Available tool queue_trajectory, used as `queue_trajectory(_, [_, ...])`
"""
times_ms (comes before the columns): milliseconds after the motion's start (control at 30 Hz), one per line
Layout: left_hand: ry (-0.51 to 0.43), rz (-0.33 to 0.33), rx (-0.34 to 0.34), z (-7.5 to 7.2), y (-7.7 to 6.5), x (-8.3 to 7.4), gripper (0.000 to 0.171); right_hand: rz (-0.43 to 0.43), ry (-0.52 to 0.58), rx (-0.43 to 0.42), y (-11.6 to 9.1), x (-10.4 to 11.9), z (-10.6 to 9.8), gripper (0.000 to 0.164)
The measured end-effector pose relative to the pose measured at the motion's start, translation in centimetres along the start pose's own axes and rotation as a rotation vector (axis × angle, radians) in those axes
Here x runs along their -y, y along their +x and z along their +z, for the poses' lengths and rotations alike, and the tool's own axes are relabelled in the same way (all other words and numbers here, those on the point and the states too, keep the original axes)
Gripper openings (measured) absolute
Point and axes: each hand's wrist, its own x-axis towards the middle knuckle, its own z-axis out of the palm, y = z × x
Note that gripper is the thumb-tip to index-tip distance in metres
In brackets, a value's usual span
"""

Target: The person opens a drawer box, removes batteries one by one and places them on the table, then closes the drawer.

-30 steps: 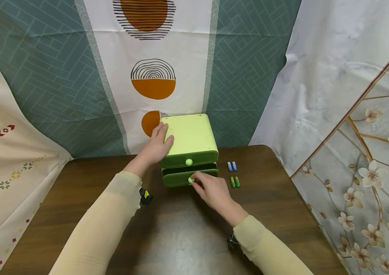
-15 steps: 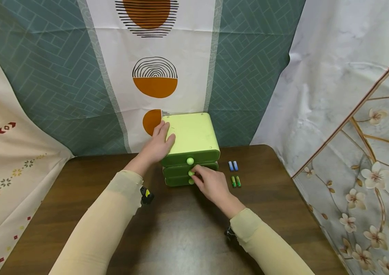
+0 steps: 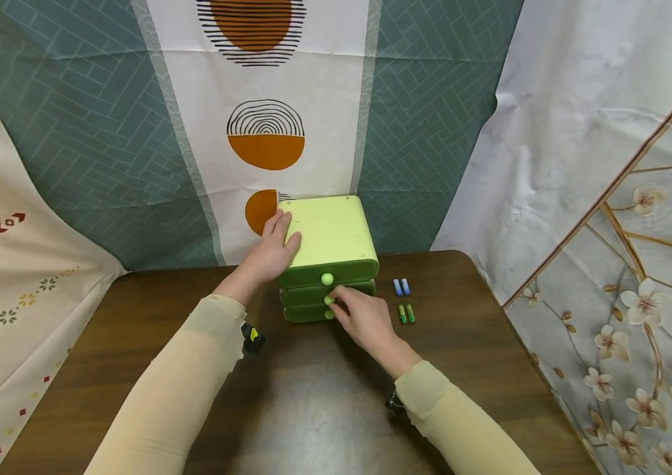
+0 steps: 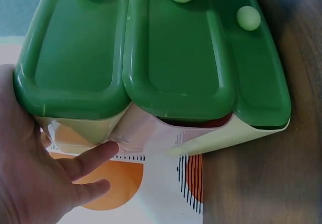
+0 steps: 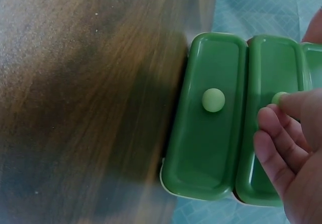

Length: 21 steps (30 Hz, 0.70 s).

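A small green chest of drawers (image 3: 330, 231), with a pale top and three dark green fronts, stands at the back of the table. My left hand (image 3: 270, 254) rests against its upper left corner, fingers extended along the side. With thumb and fingers, my right hand (image 3: 368, 320) pinches the round knob (image 3: 328, 299) of the middle drawer (image 3: 303, 297). That drawer is almost fully in; the left wrist view shows a thin dark gap behind its front (image 4: 186, 83). The top drawer (image 4: 80, 48) and bottom drawer (image 5: 204, 148) are pushed in.
Right of the chest lie two blue-and-white batteries (image 3: 401, 287) and, nearer me, two green batteries (image 3: 406, 313). The brown wooden table (image 3: 312, 402) extends toward me. Patterned cloths (image 3: 442, 119) hang behind and at both sides.
One second ago the middle drawer stood partly out; my right hand has pushed it back into the chest by its knob, uncovering the bottom drawer's front. The left hand has stayed in place.
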Motion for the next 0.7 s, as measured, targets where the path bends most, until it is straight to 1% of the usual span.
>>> queue_trajectory(133, [0.001, 0.000, 0.012, -0.1, 0.2, 0.0, 0.077, -0.007, -0.006, 0.001, 0.1, 0.0, 0.0, 0.014])
queue_trajectory(367, [-0.026, 0.012, 0.056, -0.8, 0.2, -0.6, 0.077, -0.009, -0.001, 0.010, 0.3, 0.0, 0.1, 0.014])
queue_trajectory(467, [-0.026, 0.012, 0.065, -1.1, 0.3, -0.8, 0.076, -0.007, -0.001, 0.013, 0.4, 0.0, 0.1, 0.014])
queue_trajectory(700, [-0.017, 0.019, 0.072, -1.3, 0.6, -1.3, 0.076, -0.007, -0.011, -0.009, 0.4, -0.2, 0.3, 0.015])
